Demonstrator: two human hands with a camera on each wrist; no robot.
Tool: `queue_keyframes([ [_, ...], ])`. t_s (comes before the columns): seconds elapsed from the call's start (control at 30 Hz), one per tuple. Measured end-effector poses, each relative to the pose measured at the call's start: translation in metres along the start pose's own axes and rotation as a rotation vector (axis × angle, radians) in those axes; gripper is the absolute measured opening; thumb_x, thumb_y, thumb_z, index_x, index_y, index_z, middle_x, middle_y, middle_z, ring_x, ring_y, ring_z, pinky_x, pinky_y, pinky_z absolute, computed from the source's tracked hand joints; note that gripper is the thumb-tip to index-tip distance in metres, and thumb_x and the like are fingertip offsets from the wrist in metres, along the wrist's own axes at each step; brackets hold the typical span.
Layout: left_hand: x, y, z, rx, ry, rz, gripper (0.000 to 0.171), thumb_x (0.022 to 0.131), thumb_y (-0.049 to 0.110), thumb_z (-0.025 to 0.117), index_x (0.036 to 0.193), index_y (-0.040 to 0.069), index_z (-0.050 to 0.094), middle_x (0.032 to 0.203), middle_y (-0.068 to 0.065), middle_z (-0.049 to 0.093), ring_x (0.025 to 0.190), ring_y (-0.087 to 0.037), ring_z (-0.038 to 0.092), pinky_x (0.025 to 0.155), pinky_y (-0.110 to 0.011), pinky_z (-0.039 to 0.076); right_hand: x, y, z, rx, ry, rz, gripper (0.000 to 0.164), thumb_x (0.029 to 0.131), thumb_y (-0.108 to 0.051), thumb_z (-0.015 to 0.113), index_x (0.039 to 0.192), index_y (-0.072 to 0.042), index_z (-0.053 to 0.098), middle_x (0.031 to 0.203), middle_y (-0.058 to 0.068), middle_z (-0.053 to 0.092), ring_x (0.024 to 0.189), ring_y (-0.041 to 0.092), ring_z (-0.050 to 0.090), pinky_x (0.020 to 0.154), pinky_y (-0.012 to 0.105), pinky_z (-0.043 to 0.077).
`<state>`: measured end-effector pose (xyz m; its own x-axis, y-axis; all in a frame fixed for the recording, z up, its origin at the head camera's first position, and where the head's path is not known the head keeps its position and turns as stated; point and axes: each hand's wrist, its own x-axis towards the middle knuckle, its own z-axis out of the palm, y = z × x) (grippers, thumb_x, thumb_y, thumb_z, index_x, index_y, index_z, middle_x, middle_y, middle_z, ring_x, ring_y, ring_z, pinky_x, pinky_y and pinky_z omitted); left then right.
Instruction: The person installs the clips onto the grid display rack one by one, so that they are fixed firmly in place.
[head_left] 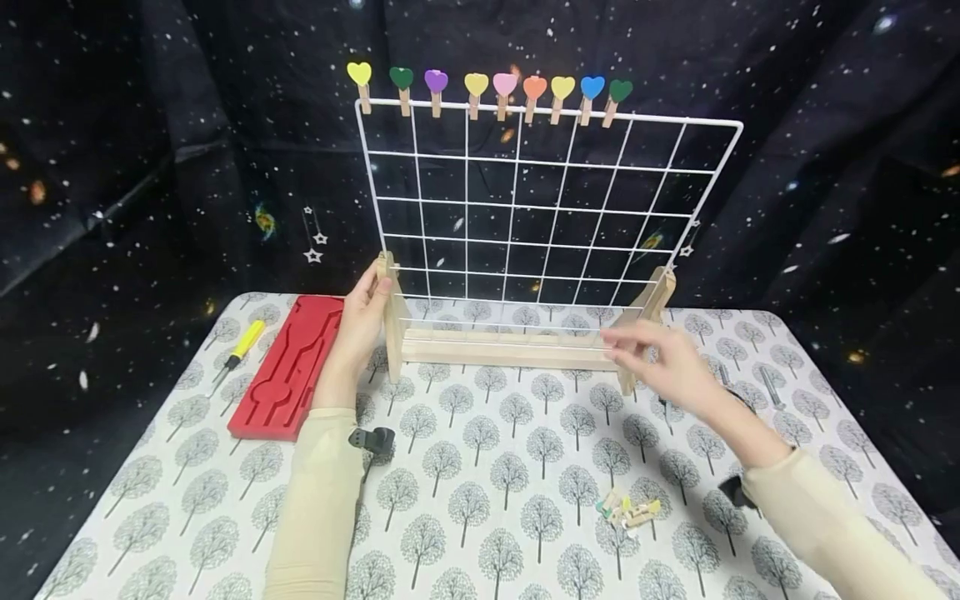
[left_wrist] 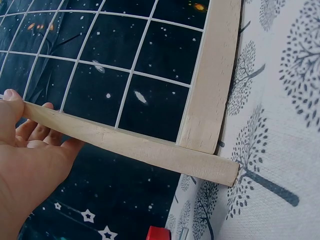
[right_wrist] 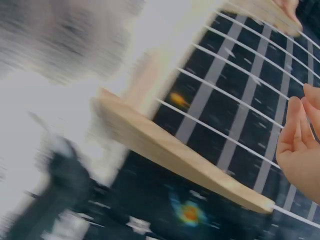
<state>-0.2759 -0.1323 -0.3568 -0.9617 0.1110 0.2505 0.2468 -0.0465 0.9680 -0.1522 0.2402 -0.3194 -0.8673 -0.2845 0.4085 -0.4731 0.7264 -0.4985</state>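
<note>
A white wire grid leans back in a wooden stand. Heart-topped clothespins in several colours are clipped in a row along its top edge. At the left end, my left hand grips the upper part of the wooden side piece, thumb on one face and fingers behind. My right hand hovers before the grid's lower right, near the right side piece. Its fingers are loosely bent, with nothing visible between them. A small pile of clothespins lies on the table in front, below the right hand.
A red moulded tray with tool-shaped recesses lies left of the stand. Beside it is a screwdriver with a yellow handle. Thin metal pieces lie at the right, partly behind the right arm. A dark starry cloth hangs behind the table.
</note>
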Motion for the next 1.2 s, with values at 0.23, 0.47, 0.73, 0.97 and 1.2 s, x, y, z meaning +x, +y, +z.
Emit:
queue_keyframes([
  [0.23,-0.003,0.005,0.002,-0.008,-0.002,0.010,0.046,0.091,0.027,0.041,0.136,0.020,0.030,0.135,-0.006,0.037,0.123,-0.016,0.033,0.103,-0.033,0.026,-0.075,0.025,0.033,0.008,-0.211,0.082,0.027,0.075,-0.015,0.066,0.101,-0.010,0.063,0.079,-0.009,0.061,0.065,0.001,0.053,0.056,0.019,0.048],
  [0.47,-0.003,0.005,0.002,-0.005,-0.004,0.002,0.046,0.090,0.031,0.042,0.135,0.025,0.032,0.135,-0.004,0.037,0.123,-0.015,0.033,0.103,-0.035,0.026,-0.130,0.039,0.034,0.021,-0.338,0.065,0.028,0.074,-0.027,0.066,0.101,-0.020,0.063,0.089,-0.013,0.059,0.071,0.000,0.052,0.060,0.018,0.047],
  [0.73,-0.003,0.004,0.002,-0.007,0.006,0.001,0.045,0.091,0.029,0.040,0.135,0.022,0.032,0.134,-0.006,0.039,0.122,-0.015,0.034,0.103,-0.035,0.027,-0.153,0.042,0.021,0.034,-0.384,0.033,0.031,0.075,-0.030,0.065,0.104,-0.021,0.061,0.103,-0.010,0.057,0.092,0.004,0.051,0.075,0.021,0.046],
  [0.97,0.000,-0.003,0.001,-0.030,0.001,0.002,0.047,0.089,0.031,0.043,0.135,0.023,0.032,0.134,-0.004,0.038,0.122,-0.014,0.034,0.103,-0.034,0.026,-0.155,0.046,0.025,0.057,-0.347,0.047,0.019,0.077,-0.025,0.064,0.096,-0.022,0.065,0.096,-0.011,0.057,0.084,0.002,0.053,0.070,0.020,0.047],
  [1.2,0.006,-0.015,-0.003,-0.017,0.002,0.039,0.047,0.088,0.035,0.043,0.133,0.028,0.033,0.135,-0.003,0.037,0.123,-0.012,0.034,0.103,-0.034,0.025,-0.149,0.048,0.026,0.129,-0.382,0.009,0.013,0.080,-0.020,0.061,0.092,-0.023,0.063,0.092,-0.010,0.057,0.079,0.002,0.053,0.065,0.018,0.047],
])
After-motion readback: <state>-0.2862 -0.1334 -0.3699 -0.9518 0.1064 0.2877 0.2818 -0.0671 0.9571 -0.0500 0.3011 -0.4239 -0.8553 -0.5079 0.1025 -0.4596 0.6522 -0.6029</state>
